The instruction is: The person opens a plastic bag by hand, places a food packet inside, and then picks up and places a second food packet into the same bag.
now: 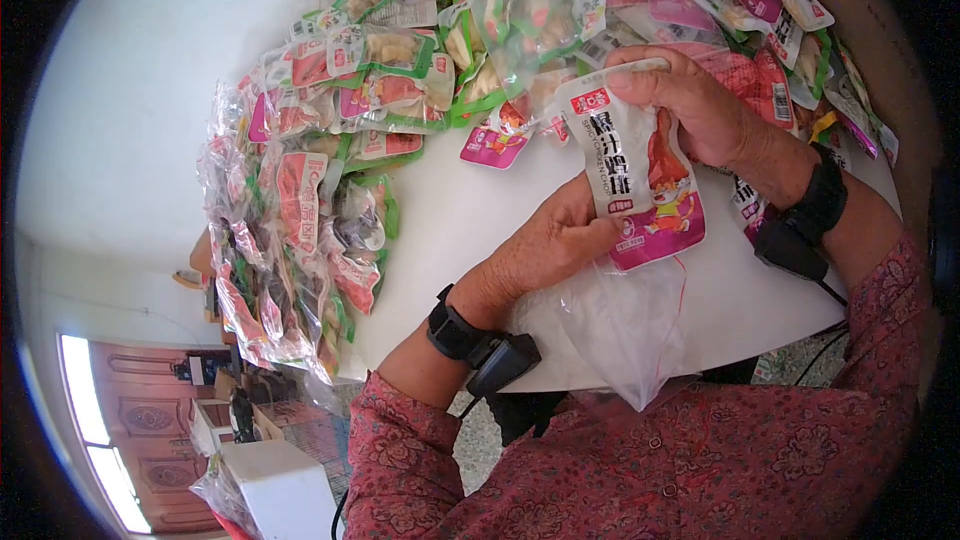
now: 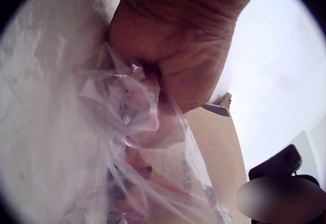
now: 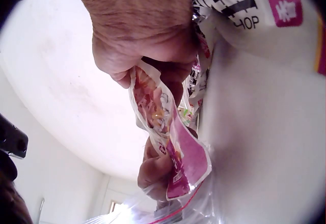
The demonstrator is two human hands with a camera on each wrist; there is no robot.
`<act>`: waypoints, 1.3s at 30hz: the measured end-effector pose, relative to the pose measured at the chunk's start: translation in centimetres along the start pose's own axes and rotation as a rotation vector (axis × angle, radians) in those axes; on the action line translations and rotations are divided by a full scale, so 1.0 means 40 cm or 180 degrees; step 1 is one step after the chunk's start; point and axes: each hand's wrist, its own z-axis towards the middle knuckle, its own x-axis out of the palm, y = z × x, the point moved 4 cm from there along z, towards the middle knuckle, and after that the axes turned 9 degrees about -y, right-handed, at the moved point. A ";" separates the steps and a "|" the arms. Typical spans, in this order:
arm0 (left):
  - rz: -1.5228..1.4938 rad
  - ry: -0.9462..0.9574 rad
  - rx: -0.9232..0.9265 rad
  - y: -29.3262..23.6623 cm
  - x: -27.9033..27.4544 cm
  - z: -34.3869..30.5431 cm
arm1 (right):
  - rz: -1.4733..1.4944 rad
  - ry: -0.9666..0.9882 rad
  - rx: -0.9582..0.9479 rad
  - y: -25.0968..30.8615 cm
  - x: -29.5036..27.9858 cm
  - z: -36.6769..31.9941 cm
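Note:
A white and purple chicken chop packet [image 1: 640,175] is held upright between both hands over the table. My right hand [image 1: 700,105] grips its upper right edge, thumb on the printed front. Lower down, my left hand [image 1: 560,245] pinches the packet's left side near the purple end; its fingers [image 3: 153,170] also show in the right wrist view. A clear zip bag [image 1: 630,330] with a red line hangs below the packet. Seen from the left wrist, the bag's film [image 2: 137,96] bunches against the left fingers and partly covers them.
Bagged snack packets [image 1: 300,200] lie piled along the left side of the white table [image 1: 450,200]. Further packs [image 1: 545,15] heap up at the back and right. A white box [image 1: 280,485] stands beyond the table at lower left.

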 end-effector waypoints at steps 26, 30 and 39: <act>0.0157 -0.1085 0.0175 0.011 -0.011 -0.017 | -0.0686 0.0078 0.0166 -0.001 0.007 -0.019; 0.0013 -0.1186 0.0320 0.028 -0.017 -0.013 | -0.0707 0.0287 0.0227 0.001 0.011 -0.019; -0.0042 -0.1126 0.0242 0.009 -0.011 -0.005 | -0.1143 0.0336 -0.0090 0.016 0.019 -0.022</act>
